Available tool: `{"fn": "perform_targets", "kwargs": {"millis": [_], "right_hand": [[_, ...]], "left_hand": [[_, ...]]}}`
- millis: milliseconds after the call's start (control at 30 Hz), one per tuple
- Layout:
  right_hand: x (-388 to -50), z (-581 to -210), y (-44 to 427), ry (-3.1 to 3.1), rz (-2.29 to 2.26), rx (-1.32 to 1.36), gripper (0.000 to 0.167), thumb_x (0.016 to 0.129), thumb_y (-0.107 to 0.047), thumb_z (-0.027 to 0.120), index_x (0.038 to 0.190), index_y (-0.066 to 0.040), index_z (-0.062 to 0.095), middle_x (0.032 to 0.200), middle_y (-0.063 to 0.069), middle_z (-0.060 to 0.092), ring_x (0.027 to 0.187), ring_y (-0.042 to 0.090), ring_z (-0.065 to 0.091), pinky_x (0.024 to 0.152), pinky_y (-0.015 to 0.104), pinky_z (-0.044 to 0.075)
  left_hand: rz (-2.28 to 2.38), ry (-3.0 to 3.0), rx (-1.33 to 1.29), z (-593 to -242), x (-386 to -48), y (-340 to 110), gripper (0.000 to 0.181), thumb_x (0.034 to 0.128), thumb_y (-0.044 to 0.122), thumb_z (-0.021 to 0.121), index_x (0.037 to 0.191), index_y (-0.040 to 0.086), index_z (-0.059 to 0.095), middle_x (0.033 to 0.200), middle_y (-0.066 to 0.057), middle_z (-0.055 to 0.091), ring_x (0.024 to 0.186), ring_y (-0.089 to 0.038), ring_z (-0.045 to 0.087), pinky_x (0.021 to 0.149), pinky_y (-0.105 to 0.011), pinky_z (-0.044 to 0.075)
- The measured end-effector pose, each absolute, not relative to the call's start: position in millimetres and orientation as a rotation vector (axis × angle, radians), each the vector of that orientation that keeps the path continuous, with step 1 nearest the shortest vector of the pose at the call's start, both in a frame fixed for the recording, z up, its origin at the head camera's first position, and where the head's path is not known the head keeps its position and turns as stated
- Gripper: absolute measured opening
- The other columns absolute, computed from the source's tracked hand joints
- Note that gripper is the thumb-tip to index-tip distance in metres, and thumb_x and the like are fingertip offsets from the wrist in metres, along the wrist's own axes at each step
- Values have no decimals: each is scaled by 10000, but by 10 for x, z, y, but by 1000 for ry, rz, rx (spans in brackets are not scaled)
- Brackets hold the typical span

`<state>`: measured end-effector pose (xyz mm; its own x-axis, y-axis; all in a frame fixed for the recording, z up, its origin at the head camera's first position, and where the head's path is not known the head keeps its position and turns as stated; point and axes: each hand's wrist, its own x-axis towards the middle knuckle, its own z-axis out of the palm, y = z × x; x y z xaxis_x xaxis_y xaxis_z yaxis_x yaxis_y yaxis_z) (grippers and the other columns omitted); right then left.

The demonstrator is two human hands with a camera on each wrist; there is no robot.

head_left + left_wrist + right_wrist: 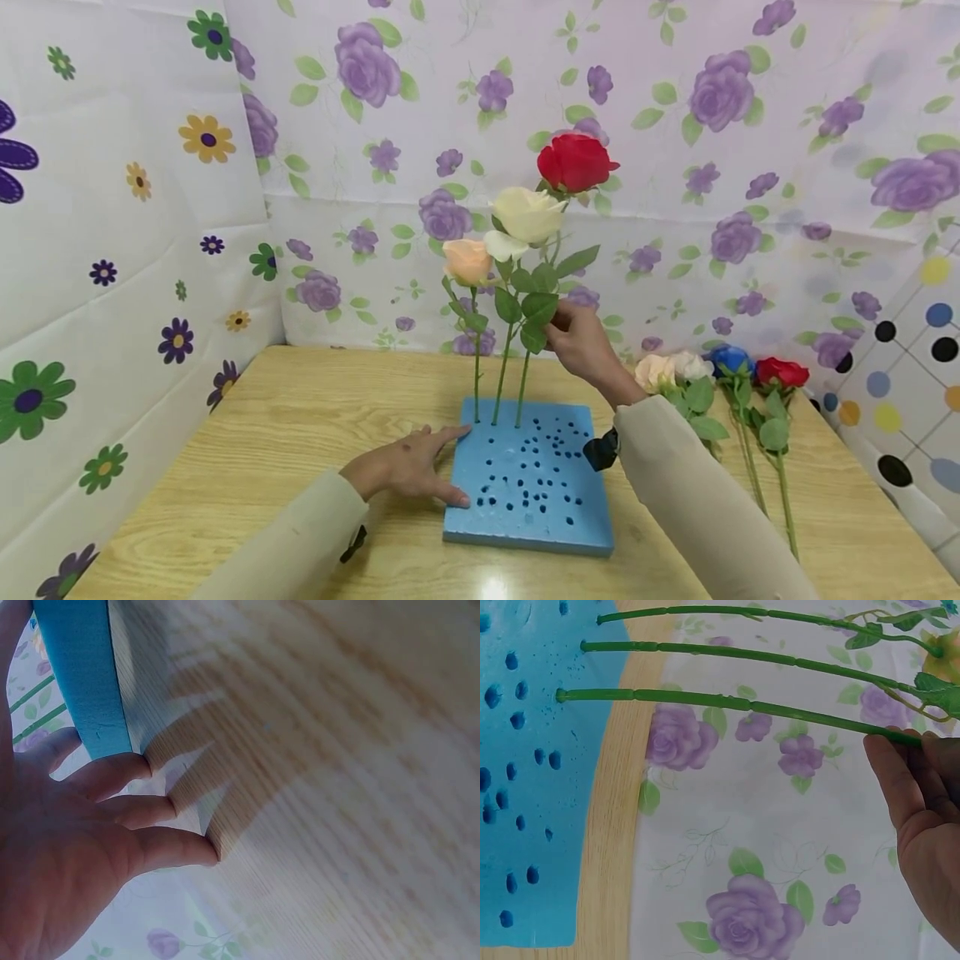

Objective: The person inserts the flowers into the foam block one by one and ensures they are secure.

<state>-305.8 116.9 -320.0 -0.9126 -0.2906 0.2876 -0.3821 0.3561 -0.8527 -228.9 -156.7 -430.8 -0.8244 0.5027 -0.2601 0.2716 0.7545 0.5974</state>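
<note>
Head view shows my right hand raised behind the blue foam block, beside the leaves of the standing flowers; right wrist view makes the grip plainer — thumb and fingers brought together in a light pinch on a green stem, the palm itself wrapped round nothing. That stem appears to be the red rose's, though leaves hide part of its run; its foot sits in the block near the back edge, while my fingers hold it well up its length, just below the foliage, I think because a high hold steers a tall, top-heavy flower and leaves the foot in plain sight.

My left hand grips nothing; its fingers are straight and spread wide, thumb and forefinger against the block's left edge, other fingertips down on the wooden table; I take this as bracing, so that a push on a stem would not shift the foam.

Beside the red rose stand a white rose and a peach rose, their stems rising from the same back row; being at the back, they seem to leave the holes nearer me within reach. Four loose flowers lie to my right — peach, white, blue and red — blooms towards the patterned cloth, presumably set aside to give my arms room.
</note>
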Motion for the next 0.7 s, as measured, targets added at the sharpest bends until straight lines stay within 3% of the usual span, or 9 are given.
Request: {"fn": "perform_targets", "kwargs": {"millis": [167,400,700], "right_hand": [[-3037,-3189,1124,-2532,1598,633,295,1033,-91,551,1297,13,631,1134,200,669,1014,299,674,837,371,584],[-3029,-3173,1110,-2564,1536,632,293,1033,-120,562,1296,-24,647,1098,165,686,973,273,688,836,383,584],[-3015,-3202,1127,-2552,1513,647,292,1024,-82,571,1292,3,648,1072,181,687,954,286,697,828,380,586]], "left_hand": [[775,2546,586,-4306,-2296,-1568,1082,727,634,804,1595,302,251,1608,-133,288,1480,-470,102,1097,-715,205],[763,2548,587,-4297,-2304,-1568,1078,732,639,797,1596,304,247,1609,-133,289,1480,-470,105,1098,-714,205],[749,2536,569,-4279,-2287,-1563,1078,735,639,796,1598,313,237,1620,-141,256,1480,-469,106,1097,-714,208]]}}
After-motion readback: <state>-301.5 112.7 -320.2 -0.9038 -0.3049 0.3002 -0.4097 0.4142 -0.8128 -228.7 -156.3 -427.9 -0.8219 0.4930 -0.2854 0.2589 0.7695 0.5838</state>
